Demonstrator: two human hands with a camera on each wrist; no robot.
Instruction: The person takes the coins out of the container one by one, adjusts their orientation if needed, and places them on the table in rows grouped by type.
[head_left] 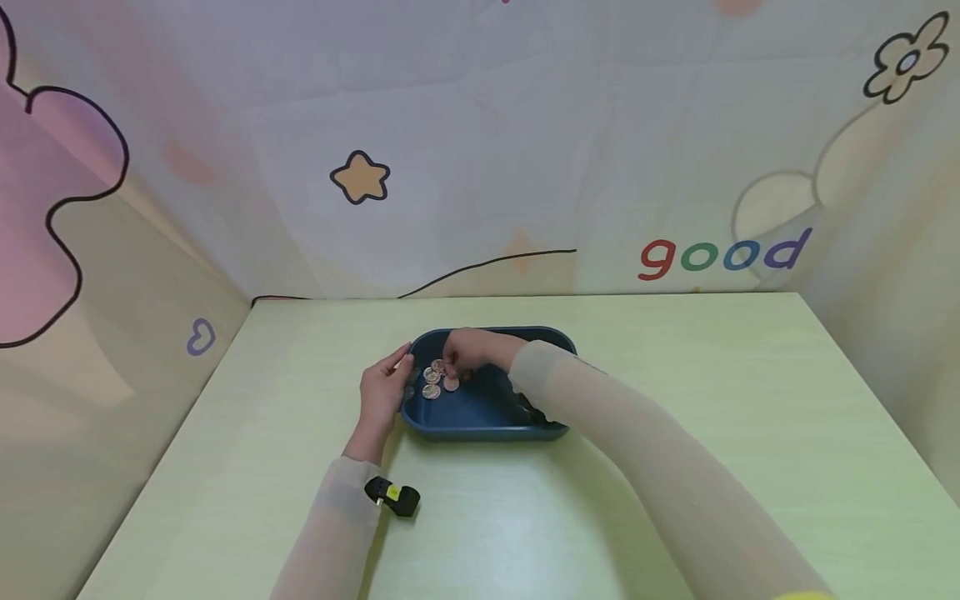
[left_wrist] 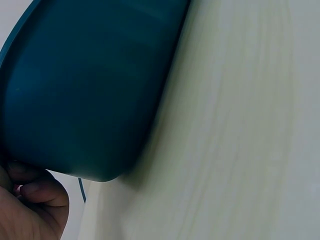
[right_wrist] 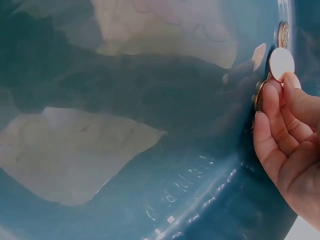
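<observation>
Though shiny, coin (right_wrist: 281, 62) in hand (right_wrist: 292, 142) (right).

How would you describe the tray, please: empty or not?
Not empty: coins lie inside the tray, toward its left end in the head view.

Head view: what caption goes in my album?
Left hand holds the blue tray; right hand pinches a coin inside it.

Tray (head_left: 480, 410): smooth, glossy plastic, reflective inside. Coins (head_left: 431, 391): shiny metal. Worktop (head_left: 225, 500): smooth, with faint wood-like grain and soft sheen. Backdrop (head_left: 480, 150): matt, lightly creased cloth.
</observation>
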